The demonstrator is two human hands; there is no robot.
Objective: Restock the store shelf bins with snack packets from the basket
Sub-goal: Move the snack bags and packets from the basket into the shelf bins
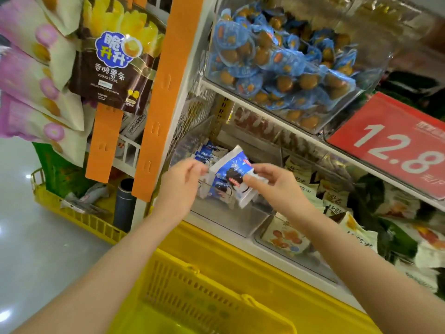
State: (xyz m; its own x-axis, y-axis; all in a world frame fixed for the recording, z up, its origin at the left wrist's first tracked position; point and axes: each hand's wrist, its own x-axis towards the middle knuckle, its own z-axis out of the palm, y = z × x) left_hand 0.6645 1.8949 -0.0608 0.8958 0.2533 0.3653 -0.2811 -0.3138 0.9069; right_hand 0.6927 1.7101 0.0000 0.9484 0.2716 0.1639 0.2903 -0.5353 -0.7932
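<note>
While over clear bin (231, 220), holds blue-white packet (232, 172) in left hand (179, 183) and right hand (273, 186). Pinches opposite edges, fingers clamped on it.

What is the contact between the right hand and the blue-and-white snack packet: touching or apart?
Touching. The head view shows the right hand pinching the blue-and-white snack packet at its right edge.

Bin (224, 218) mouth open btwn shelf (240, 98) above & basket (216, 280) below.
</note>
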